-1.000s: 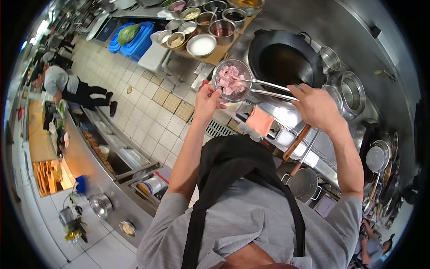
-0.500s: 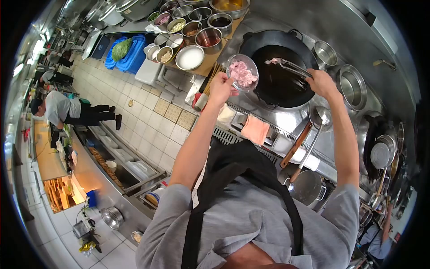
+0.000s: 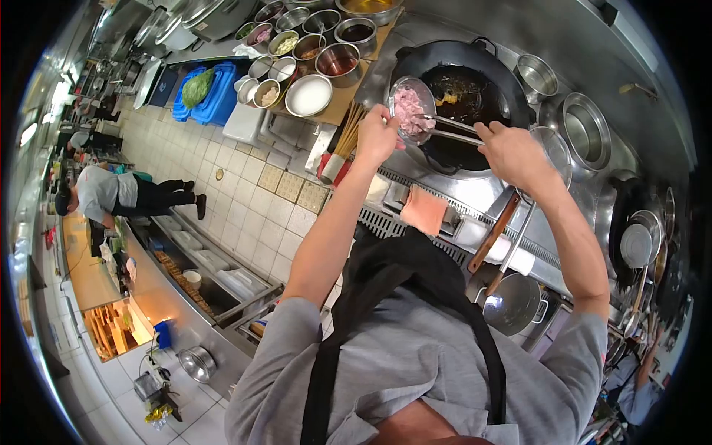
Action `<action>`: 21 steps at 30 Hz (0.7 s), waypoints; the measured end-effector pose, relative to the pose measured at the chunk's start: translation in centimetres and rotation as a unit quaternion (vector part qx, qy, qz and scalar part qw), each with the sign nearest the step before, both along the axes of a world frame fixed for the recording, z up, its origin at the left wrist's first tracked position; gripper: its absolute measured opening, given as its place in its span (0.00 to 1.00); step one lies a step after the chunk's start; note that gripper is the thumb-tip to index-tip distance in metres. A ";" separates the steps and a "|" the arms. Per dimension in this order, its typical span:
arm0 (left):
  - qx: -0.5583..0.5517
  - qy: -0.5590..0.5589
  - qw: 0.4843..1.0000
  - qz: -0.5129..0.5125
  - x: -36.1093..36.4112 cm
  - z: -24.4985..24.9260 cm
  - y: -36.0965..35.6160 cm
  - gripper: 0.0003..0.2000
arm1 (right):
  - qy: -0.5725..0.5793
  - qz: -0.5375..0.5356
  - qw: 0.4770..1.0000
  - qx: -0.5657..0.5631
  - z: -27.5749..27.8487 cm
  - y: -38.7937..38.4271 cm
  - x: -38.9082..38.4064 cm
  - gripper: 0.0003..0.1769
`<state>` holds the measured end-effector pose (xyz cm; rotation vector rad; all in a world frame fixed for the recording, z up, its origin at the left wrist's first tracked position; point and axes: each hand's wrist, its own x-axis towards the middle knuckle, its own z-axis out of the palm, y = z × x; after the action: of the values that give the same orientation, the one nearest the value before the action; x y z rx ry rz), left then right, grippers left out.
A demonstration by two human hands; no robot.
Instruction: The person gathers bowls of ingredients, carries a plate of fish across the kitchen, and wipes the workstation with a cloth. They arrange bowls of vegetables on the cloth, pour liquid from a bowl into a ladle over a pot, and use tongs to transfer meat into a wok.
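My left hand (image 3: 378, 135) grips the rim of a small bowl (image 3: 430, 87), tilted over the left side of a black wok (image 3: 512, 70). Pieces of pale pink raw meat (image 3: 409, 110) fill the bowl. In my right hand (image 3: 512, 152) is a pair of metal tongs (image 3: 458, 133), its tips in among the meat. Dark oil (image 3: 467, 100) lies in the wok, with a bubbling golden piece of food (image 3: 447, 98) in it.
Several metal bowls of ingredients stand back left, among them a bowl of white powder (image 3: 309, 95). A folded orange cloth (image 3: 424, 210) and a wooden-handled ladle (image 3: 512, 252) lie along the stove's front. Steel bowls (image 3: 586, 130) sit right of the wok. A person (image 3: 104, 194) works far left.
The tongs have moved left from over the wok into the bowl, and the piece they held is gone from their tips. The bowl has shifted slightly right. Bubbling food now shows in the oil.
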<state>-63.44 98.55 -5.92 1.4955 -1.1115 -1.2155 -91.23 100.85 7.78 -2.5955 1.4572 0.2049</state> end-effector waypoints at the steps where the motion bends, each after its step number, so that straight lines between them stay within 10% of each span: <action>1: 0.005 0.010 1.000 0.006 0.0 -0.3 -0.1 0.08 | 0.002 -0.004 1.000 0.005 0.0 -0.1 -0.3 0.21; 13: 0.035 0.043 0.997 0.061 1.0 -2.0 0.0 0.08 | -0.072 -0.123 0.990 -0.023 -3.3 -2.0 -8.3 0.22; 21: 0.009 0.016 1.000 0.019 -0.2 -0.8 -0.6 0.07 | -0.040 0.009 0.999 0.008 -2.3 -0.6 -1.0 0.19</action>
<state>-63.66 97.94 -6.69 1.4985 -1.0496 -1.2228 -92.21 100.24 5.49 -2.5732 1.3987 0.1134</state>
